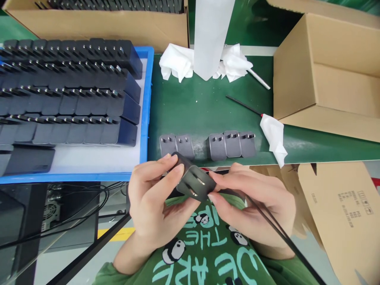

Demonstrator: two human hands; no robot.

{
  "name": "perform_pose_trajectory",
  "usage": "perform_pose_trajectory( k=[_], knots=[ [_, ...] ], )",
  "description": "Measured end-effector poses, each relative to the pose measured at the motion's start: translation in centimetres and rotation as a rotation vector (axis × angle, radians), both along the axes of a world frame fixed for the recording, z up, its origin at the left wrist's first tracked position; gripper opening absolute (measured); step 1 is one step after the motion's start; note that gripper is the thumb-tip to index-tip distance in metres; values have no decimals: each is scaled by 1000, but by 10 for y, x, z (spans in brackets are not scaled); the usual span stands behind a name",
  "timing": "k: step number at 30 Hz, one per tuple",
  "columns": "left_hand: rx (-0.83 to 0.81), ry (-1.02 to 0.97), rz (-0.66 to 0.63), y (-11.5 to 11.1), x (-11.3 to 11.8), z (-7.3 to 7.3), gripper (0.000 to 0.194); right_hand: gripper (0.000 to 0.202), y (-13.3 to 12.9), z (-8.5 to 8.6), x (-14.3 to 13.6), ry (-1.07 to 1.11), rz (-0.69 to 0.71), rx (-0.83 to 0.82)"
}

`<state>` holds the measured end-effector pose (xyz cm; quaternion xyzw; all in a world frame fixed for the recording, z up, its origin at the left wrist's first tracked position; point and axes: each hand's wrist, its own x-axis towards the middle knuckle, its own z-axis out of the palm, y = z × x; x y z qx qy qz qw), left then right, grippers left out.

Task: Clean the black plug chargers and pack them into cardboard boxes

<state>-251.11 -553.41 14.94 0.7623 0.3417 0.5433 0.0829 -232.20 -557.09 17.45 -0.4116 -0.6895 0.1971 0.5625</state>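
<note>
Both my hands hold one dark grey charger plug close to my chest, below the table's near edge, with its two metal prongs facing up. My left hand grips its left end with thumb and fingers. My right hand pinches its right side and also holds a thin black stick that runs down to the right. On the green table just beyond, several similar plugs stand in a row: two on the left and three on the right.
A blue tray at left carries rows of many dark plugs. Open cardboard boxes sit at the right and the back left. White cloths lie around a white post. Another cloth, a black rod and a metal rod lie nearby.
</note>
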Motion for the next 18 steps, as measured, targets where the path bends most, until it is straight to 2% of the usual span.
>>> perform_pose_trajectory(
  k=[12, 18],
  knots=[
    [27, 48, 9, 0, 1, 3, 77, 33, -2, -7, 2, 39, 19, -85],
    [19, 65, 84, 2, -1, 5, 67, 31, -3, -6, 6, 75, -31, -106]
  ],
)
